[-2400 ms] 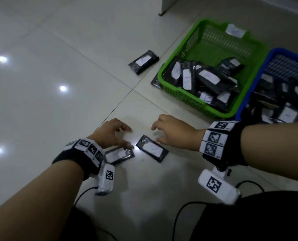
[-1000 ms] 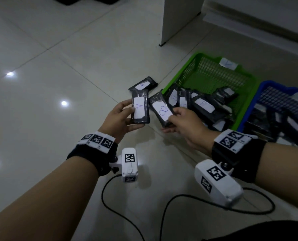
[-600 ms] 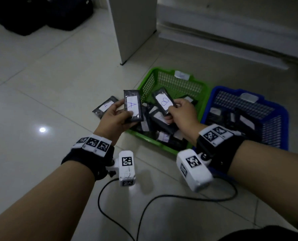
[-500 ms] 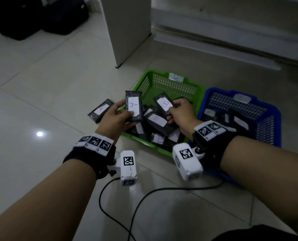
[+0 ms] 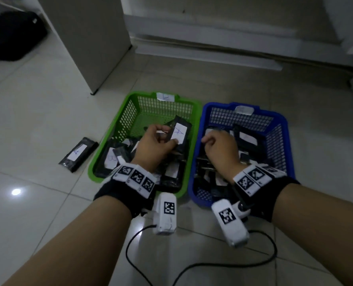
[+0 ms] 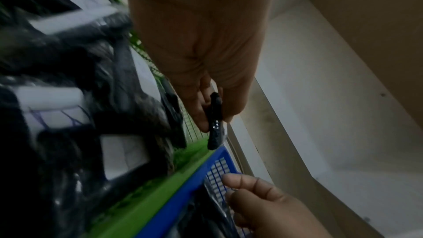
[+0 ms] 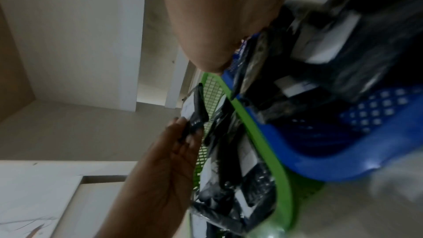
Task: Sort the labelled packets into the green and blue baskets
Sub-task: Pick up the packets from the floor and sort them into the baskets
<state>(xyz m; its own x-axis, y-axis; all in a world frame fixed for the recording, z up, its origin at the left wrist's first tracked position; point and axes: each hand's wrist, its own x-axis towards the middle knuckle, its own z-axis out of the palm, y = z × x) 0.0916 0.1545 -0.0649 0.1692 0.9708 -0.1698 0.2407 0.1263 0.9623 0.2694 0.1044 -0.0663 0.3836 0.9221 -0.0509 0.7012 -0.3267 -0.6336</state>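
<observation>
My left hand [image 5: 170, 137] hovers over the green basket [image 5: 93, 168] and pinches a black packet [image 5: 179, 132] whose white label reads A. The left wrist view shows that packet [image 6: 214, 133] edge-on between thumb and fingers [image 6: 199, 115]. My right hand [image 5: 209, 141] is low inside the blue basket [image 5: 289, 141], fingers curled downward. A shiny-edged black packet [image 7: 254, 55] stands on edge against that hand; its label is hidden. Both baskets hold several labelled black packets.
One more labelled packet [image 5: 78, 153] lies on the tiled floor left of the green basket. A white cabinet panel [image 5: 93, 38] stands behind, with a black bag [image 5: 10, 34] at far left. Camera cables [image 5: 192, 269] trail on the floor near me.
Both hands picked packets off the floor and carried them forward. The left hand now holds the A packet over the green basket; the right hand crossed from the green basket into the blue one.
</observation>
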